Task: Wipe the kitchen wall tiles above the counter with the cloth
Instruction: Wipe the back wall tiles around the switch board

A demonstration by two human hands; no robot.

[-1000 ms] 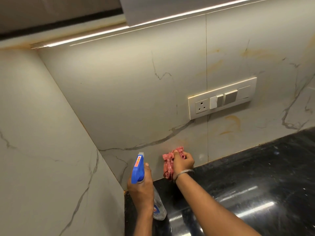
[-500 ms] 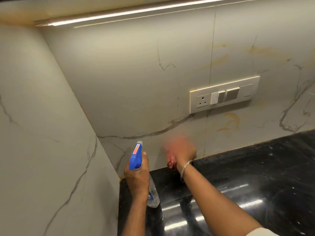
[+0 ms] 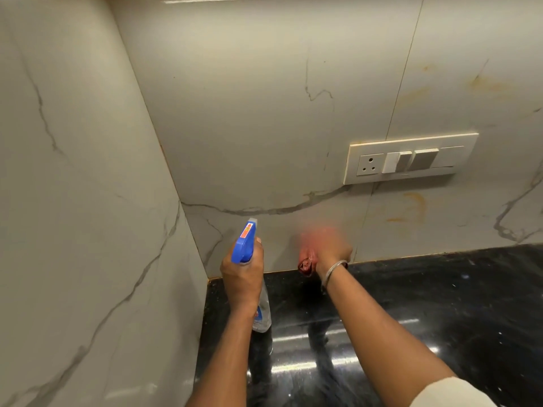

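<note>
My right hand (image 3: pixel 330 249) presses a red cloth (image 3: pixel 306 263) against the grey marble-look wall tiles (image 3: pixel 264 127), low down just above the black counter (image 3: pixel 440 304). Hand and cloth are blurred by motion; part of the cloth hangs bunched below my palm. To its left, my left hand (image 3: pixel 242 277) grips a clear spray bottle with a blue trigger head (image 3: pixel 244 245), nozzle aimed at the back wall near the corner.
A cream switch plate with a socket (image 3: pixel 410 158) is fixed to the back wall up to the right. Orange-brown stains (image 3: pixel 411 207) mark the tile under it. A side wall (image 3: pixel 73 201) closes the corner on the left.
My right hand has kept rubbing the cloth over the same low patch of tile, going from sharp to blurred. The view has tilted down and shifted closer. The bottle stays held up.
</note>
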